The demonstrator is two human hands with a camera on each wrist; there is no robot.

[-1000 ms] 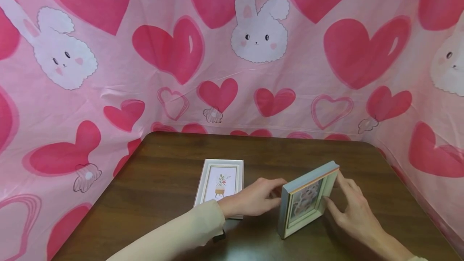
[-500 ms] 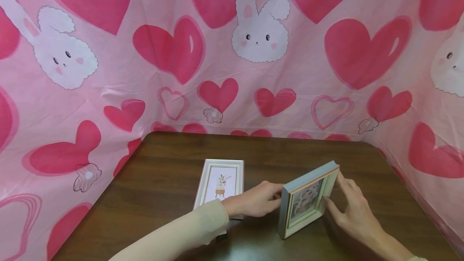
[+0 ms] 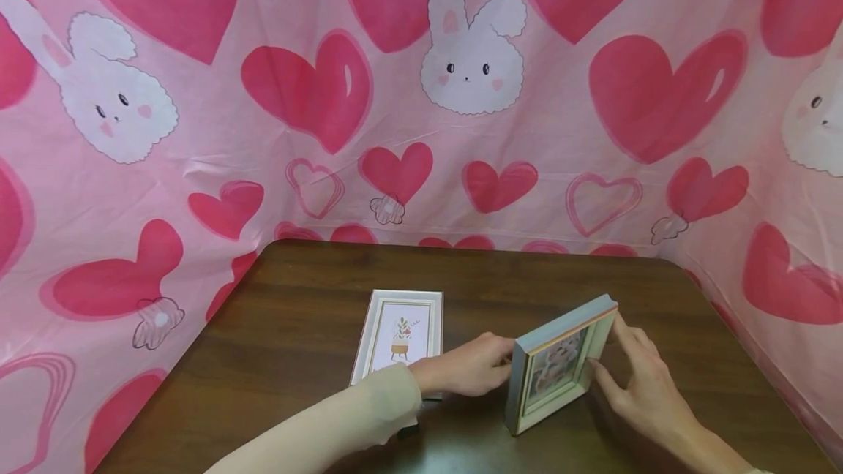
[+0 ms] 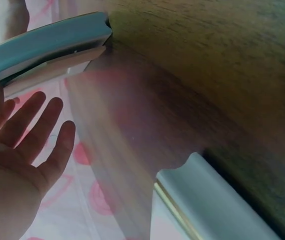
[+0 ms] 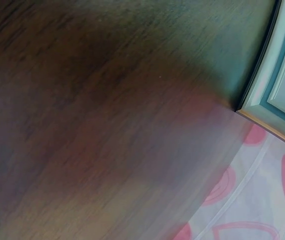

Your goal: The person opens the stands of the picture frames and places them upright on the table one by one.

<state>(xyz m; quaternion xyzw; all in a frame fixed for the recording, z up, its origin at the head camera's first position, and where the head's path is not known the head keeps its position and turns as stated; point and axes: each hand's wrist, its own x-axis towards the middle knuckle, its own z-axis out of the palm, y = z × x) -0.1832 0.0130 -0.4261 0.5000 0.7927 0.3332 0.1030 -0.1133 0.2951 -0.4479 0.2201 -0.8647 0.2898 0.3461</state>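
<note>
A pale blue-grey picture frame (image 3: 560, 364) stands on edge on the table, turned at an angle, its photo side toward the head camera. My right hand (image 3: 642, 379) holds its right side, thumb at the front and fingers at the far edge. At the left side is my left hand (image 3: 467, 368), its fingertips partly hidden behind the frame. In the left wrist view, several fingers of the left hand (image 4: 22, 165) are spread and relaxed beside the frame (image 4: 47, 42). Only a corner of the frame (image 5: 260, 95) shows in the right wrist view.
A second white picture frame (image 3: 408, 335) with a potted-plant print lies face up, partly covered by the left forearm. Both sit on a dark wooden table (image 3: 527, 276). Pink fabric (image 3: 395, 115) with hearts and rabbits hangs around its back and sides.
My left hand has slid slightly right, closer in against the standing picture frame. The right hand and both frames look nearly still.
</note>
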